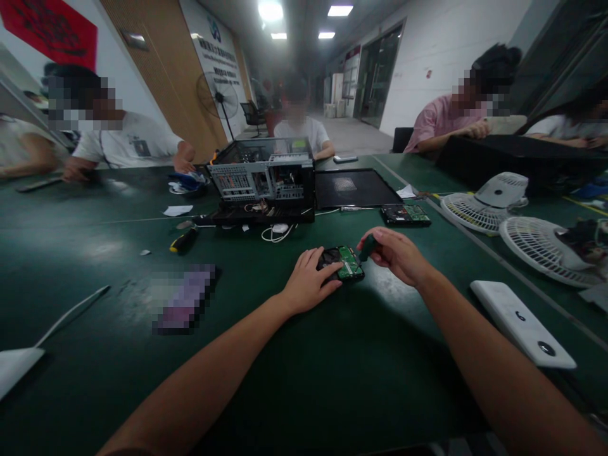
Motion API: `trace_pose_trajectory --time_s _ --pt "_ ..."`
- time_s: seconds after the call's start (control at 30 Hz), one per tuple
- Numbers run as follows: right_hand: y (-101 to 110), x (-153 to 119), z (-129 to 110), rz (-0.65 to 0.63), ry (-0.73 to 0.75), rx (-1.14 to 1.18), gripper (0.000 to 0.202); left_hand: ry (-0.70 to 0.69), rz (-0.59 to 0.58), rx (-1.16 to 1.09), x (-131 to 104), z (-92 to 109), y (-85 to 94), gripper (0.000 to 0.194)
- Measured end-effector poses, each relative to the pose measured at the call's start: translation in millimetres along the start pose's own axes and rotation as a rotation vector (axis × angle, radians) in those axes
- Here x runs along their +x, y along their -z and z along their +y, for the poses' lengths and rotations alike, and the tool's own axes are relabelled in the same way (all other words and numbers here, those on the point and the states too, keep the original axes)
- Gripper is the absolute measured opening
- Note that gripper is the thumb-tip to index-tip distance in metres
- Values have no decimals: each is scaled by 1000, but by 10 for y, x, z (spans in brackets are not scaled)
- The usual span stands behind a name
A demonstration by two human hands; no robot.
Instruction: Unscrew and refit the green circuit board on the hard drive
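Observation:
A hard drive (pixel 350 263) lies on the green tabletop with its green circuit board facing up. My left hand (pixel 311 282) is laid over its left end, thumb along the near edge and fingers across the top, holding it down. In my right hand (pixel 394 253) is a screwdriver (pixel 366 248) with a dark green handle, pinched between thumb and fingers. Its thin shaft slants down to the drive's right edge; whether the tip sits in a screw is too small to tell.
An opened computer case (pixel 263 180) stands ahead, with a black side panel (pixel 356 188) beside it. A second hard drive (pixel 406 215) lies farther right. Around are a yellow-black screwdriver (pixel 183 240), a phone (pixel 187 297), a white device (pixel 522 323) and white fan parts (pixel 546 247). Several people sit around.

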State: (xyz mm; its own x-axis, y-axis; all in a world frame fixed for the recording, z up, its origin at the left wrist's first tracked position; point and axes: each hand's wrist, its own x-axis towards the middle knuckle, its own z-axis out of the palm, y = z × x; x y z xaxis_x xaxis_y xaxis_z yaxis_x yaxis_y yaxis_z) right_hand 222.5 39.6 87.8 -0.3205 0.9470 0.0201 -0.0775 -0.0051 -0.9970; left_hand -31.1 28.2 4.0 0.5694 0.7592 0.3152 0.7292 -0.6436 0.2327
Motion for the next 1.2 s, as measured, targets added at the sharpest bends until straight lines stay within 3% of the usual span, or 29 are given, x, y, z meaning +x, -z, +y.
trace_pose_trajectory --time_s 0.27,0.8,1.2 --pt "13 5 4 10 -36 -22 33 2 3 -11 -2 -5 0 47" --pt "47 -5 -32 73 81 -78 25 5 -10 -15 0 3 16 48" --pt "36 -3 -3 4 44 3 15 -6 -4 2 -2 8 25 48"
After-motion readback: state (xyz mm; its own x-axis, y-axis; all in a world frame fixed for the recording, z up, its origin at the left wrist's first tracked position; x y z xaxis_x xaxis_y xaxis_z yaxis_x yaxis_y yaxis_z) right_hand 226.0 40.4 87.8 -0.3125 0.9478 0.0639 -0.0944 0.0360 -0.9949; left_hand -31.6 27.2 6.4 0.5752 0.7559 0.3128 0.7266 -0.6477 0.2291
